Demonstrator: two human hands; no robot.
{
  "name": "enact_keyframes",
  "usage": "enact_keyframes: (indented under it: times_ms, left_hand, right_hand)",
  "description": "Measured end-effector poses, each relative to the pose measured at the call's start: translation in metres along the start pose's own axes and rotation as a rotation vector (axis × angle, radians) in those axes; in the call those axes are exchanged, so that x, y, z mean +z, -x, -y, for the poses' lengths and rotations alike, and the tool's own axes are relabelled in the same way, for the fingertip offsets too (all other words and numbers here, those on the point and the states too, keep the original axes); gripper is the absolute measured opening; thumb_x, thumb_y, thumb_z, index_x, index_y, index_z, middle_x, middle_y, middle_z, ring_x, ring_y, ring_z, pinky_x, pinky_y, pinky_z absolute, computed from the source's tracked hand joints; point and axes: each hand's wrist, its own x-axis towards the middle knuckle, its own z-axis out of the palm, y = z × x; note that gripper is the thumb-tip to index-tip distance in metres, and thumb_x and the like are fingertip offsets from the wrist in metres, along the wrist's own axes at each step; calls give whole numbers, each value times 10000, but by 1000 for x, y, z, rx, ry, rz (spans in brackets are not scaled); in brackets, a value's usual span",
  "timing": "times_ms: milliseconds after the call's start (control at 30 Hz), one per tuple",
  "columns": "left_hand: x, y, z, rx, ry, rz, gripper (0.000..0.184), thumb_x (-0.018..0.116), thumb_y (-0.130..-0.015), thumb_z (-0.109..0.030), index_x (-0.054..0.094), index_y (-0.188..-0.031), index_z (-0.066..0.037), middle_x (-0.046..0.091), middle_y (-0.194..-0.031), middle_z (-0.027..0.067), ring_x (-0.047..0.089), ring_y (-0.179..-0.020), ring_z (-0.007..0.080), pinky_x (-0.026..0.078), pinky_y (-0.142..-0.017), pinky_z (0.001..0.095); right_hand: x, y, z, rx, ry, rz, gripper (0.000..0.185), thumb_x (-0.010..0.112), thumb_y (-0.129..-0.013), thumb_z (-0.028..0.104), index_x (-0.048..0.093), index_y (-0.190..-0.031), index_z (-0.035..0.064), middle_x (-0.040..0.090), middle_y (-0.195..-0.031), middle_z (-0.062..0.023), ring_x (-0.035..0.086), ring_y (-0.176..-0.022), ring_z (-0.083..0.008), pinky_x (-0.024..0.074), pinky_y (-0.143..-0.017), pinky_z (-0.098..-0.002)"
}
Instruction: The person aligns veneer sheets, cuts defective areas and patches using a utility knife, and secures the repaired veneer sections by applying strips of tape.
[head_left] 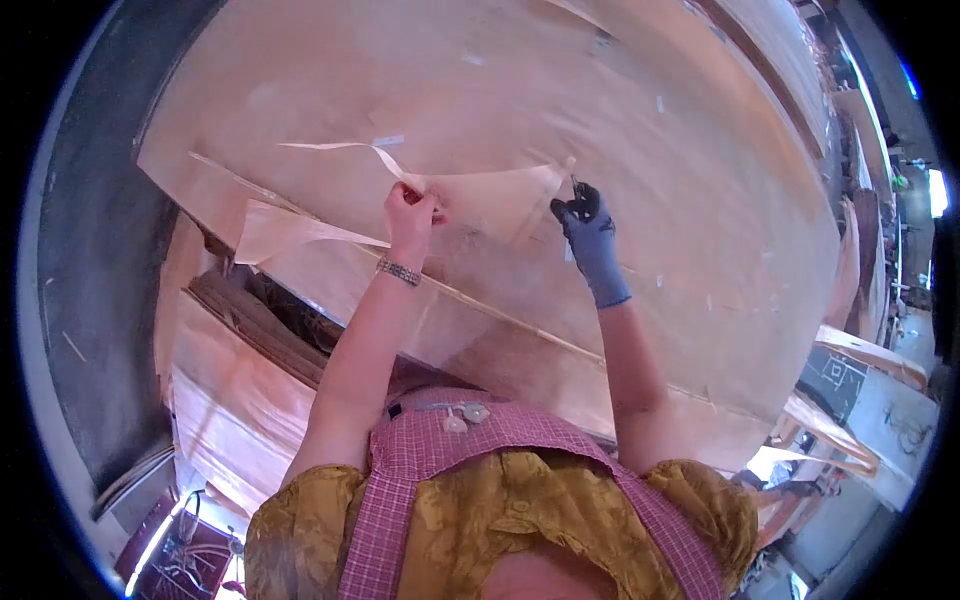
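Note:
My bare left hand (412,218), with a metal watch band on the wrist, is closed in a pinch on a thin pale wood veneer strip (375,152). The strip's narrow end curls away to the left. Beyond and right of that hand lies a pale veneer piece (490,195) with a curved far edge. My right hand (588,228), in a grey-blue glove with dark fingertips, is closed on a thin knife-like tool (575,186) at the piece's right corner. Both hands are over a large veneer sheet (700,230); the tool's exact kind is unclear.
Another loose veneer offcut (290,230) lies left of my forearm. A long thin strip (510,322) runs diagonally across the sheet. More stacked veneer (230,390) lies at the lower left, beside a dark gap. Wooden frame parts (870,355) stand at the right.

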Motion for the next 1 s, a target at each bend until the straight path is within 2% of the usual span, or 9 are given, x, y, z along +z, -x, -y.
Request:
enact_keyframes:
  times_ms: [133,167,200,267,367,533,633,733,1000]
  left_hand:
    - [-6,6,14,13,-5,-26,217,707,-872,-47,548,-994,35,654,-889,94,661,-678,154,597,-487,287]
    - [-9,6,15,10,5,-21,222,711,-871,-47,544,-993,35,656,-887,99,661,-674,154,597,-486,288]
    - [-12,7,17,6,16,-18,227,714,-870,-46,541,-991,35,658,-885,103,661,-670,153,597,-485,290]
    - [-16,8,19,4,11,-6,238,720,-866,-44,534,-991,36,656,-871,104,655,-656,146,593,-477,286]
    - [-21,6,18,4,-39,20,259,729,-864,-60,526,-996,33,643,-842,93,639,-641,134,582,-474,283]
    - [-33,11,23,173,-217,-201,283,749,-854,-123,536,-1000,-6,624,-880,92,635,-787,199,561,-697,375]
    - [-50,42,5,725,-765,-113,311,747,-821,-131,563,-1053,-36,623,-1008,107,603,-970,279,470,-893,435]
    - [-33,45,10,867,-1028,6,346,715,-813,-130,585,-1125,-55,602,-1129,94,565,-1064,309,421,-972,455]
    - [-37,21,36,781,-904,-80,371,628,-864,-115,581,-1228,-61,582,-1219,102,556,-1107,305,463,-951,430]
  right_hand:
    - [9,25,-5,-267,99,-118,335,674,-890,95,585,-1195,-10,619,-1028,-153,612,-965,-242,506,-817,-331]
    - [9,34,-1,-155,212,-20,297,619,-907,71,592,-1194,2,616,-1039,-170,579,-1070,-260,482,-876,-340]
    - [20,33,-22,-295,216,22,297,574,-943,94,572,-1228,10,639,-998,-153,628,-927,-267,509,-779,-339]
    - [36,52,23,103,-92,275,291,540,-964,110,555,-1239,16,663,-895,-127,635,-722,-292,513,-654,-371]
    - [63,55,40,190,13,441,246,524,-979,139,521,-1199,29,664,-800,-153,617,-594,-368,506,-581,-433]
    - [86,46,-4,-209,503,413,211,534,-988,255,457,-1085,84,645,-804,-250,633,-728,-455,472,-598,-544]
    - [90,48,-5,-251,551,385,232,538,-986,285,464,-1085,88,648,-775,-241,634,-720,-457,469,-598,-550]
    - [91,45,-5,-315,568,378,242,533,-989,301,469,-1086,89,652,-751,-228,638,-711,-453,477,-594,-545]
    - [113,47,23,-540,926,547,268,476,-993,296,485,-1145,75,696,-781,-197,695,-694,-380,505,-564,-540]
